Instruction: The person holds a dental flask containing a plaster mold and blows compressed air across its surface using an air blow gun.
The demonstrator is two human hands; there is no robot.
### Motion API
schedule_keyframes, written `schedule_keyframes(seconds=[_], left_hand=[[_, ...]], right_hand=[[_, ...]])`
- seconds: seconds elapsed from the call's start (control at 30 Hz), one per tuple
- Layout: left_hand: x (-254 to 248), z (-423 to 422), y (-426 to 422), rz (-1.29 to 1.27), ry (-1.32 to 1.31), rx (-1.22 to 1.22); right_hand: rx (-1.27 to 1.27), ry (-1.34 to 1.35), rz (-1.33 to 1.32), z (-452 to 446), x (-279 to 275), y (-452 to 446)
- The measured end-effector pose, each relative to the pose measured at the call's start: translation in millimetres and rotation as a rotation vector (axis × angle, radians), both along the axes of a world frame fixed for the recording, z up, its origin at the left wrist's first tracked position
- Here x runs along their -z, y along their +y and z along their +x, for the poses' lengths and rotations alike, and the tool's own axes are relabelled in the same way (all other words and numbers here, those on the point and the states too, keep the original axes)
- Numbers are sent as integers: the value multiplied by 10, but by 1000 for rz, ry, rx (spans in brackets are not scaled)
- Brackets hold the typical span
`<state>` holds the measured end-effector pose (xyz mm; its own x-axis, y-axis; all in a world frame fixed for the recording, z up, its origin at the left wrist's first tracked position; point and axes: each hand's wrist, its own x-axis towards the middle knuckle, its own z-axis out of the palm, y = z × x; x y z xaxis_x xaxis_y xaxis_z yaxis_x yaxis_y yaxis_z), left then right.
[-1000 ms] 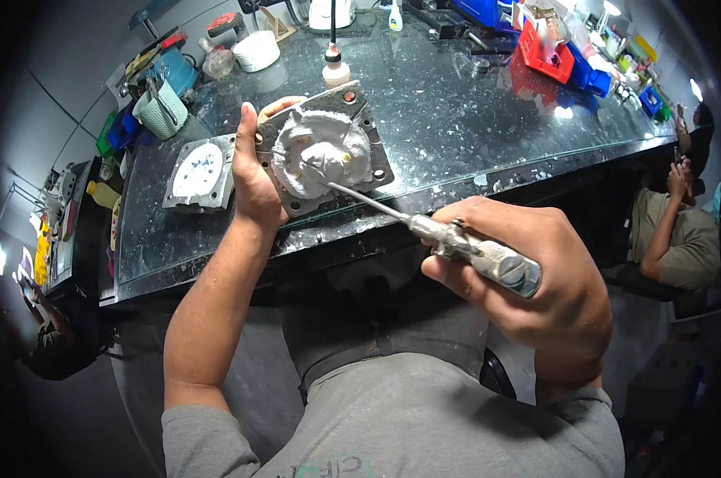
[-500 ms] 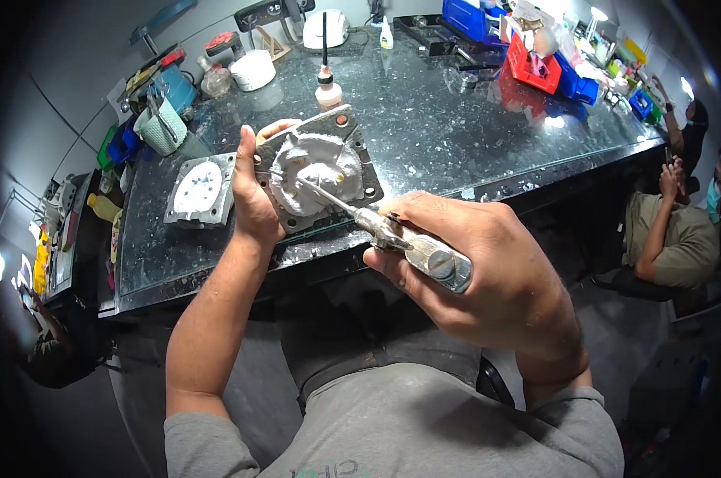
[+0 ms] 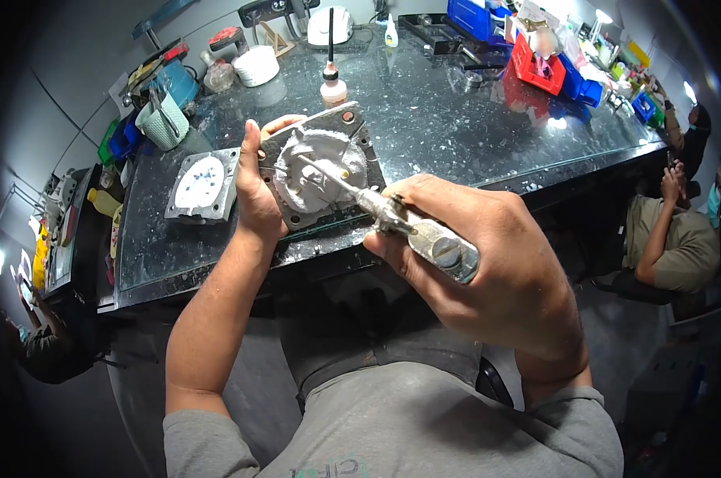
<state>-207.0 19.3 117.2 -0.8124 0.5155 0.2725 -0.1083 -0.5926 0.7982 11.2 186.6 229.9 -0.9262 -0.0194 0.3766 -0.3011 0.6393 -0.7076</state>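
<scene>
In my left hand (image 3: 258,187) I grip the edge of a square metal mould half (image 3: 346,122), tilted up above the bench's front edge. White plaster (image 3: 300,147) with raised and hollow parts fills its middle, and holes sit at its corners. My right hand (image 3: 488,263) is closed round a worn metal gun-like tool (image 3: 432,243) with a long thin nozzle (image 3: 328,173). The nozzle's tip is over the plaster; whether it touches cannot be made out. A second mould half (image 3: 199,187) with a white round filling lies on the bench to the left.
On the dark glass-topped bench (image 3: 448,131) stand a bottle with a brush handle (image 3: 332,84), a tool basket (image 3: 161,123), a stack of white discs (image 3: 256,68) and a red bin (image 3: 535,68). Other people (image 3: 667,239) sit at right and far left.
The nozzle tip has moved up across the plaster toward its upper left part. My right hand has shifted slightly upward; the mould half stays in my left hand.
</scene>
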Motion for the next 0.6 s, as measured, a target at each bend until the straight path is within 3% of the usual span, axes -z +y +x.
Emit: schedule_keyframes(seconds=[0.2,0.6], left_hand=[[-8,1,2,4,-9,7],[34,-39,-21,8,4,47]], right_hand=[[49,77,-10,42,24,70],[41,-49,18,191,-19,175]])
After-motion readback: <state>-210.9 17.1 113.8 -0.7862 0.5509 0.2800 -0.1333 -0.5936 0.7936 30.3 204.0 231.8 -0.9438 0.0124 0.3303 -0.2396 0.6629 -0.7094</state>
